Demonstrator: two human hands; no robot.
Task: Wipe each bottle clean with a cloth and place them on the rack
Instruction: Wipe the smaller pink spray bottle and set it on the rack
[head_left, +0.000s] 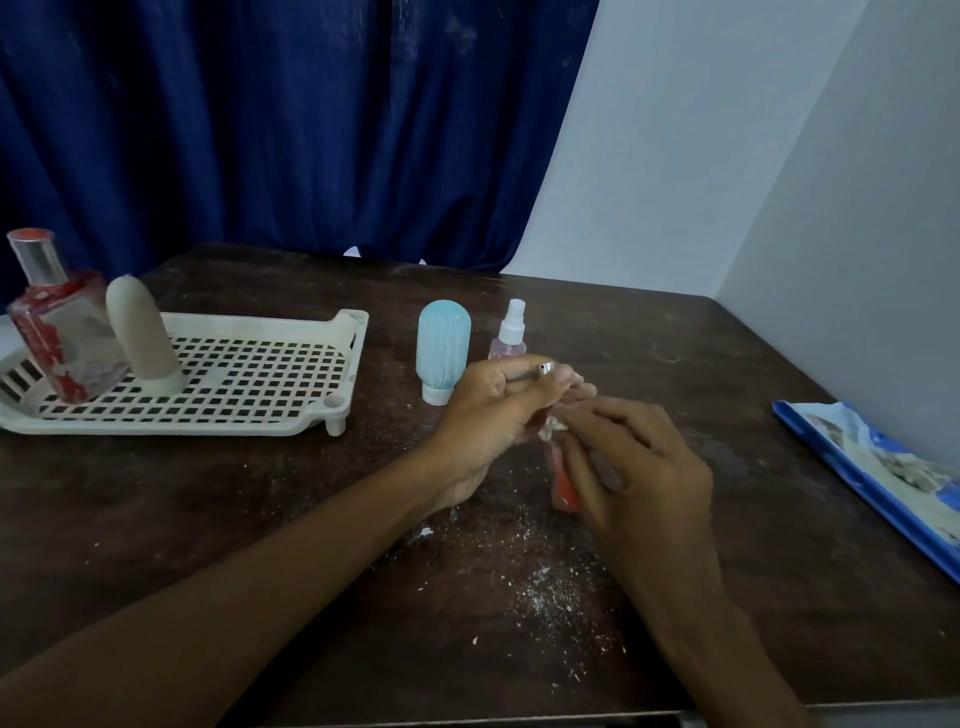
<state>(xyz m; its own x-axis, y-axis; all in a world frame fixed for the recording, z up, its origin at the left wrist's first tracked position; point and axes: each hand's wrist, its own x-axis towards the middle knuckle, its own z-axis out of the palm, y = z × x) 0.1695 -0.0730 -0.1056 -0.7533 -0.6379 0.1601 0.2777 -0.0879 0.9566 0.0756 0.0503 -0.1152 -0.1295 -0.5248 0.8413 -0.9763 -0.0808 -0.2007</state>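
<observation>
Since the table has the rack over at its left edge, the left hand is the nearer one for the drop-off imo. Both hands are held up around mid-table. The left hand is clamped round the cap end of the slim red bottle, and the right hand pinches a scrap of cloth against it. The bottle's long axis runs far-to-near, w/ the cap pointing at the far edge and the base toward the near edge.

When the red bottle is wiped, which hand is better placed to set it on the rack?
Left, probably. The left hand grips the red bottle by its top, and the rack lies on that side. The right hand holds the cloth, farther away.
</observation>
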